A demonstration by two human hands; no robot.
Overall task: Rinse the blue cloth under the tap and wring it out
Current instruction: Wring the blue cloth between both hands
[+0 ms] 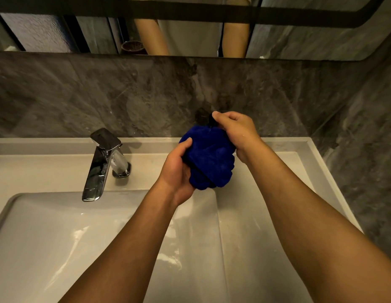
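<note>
A bathroom with a grey marbled wall (102, 95) behind a white surface (277, 147), and a mirror (190, 29) along the top edge that reflects the person's arms and pale shirt. A small brown basket (133, 47) shows in the mirror's reflection. The basin (58, 248) is sunk into the surface and its floor looks wet and glossy.

The chrome tap (104, 162) stands at the basin's back rim, its spout reaching out over the bowl; no stream of water is visible from it. Everything else sits to the right of the tap. The cloth (208, 158), deep blue and bunched into a tight wad, is held in the air to the right of the tap, above the basin's right rim, well clear of the spout.

The left hand (179, 171) cups the cloth from the side nearer the tap, thumb over the top, its fingers hidden beneath the wad and clamped on it. The right hand (236, 132) grips the cloth's far upper end, farther from the tap, fingers curled shut around it. A small dark thing behind that hand, against the wall, is too hidden to identify. Both forearms cross over the basin.
</note>
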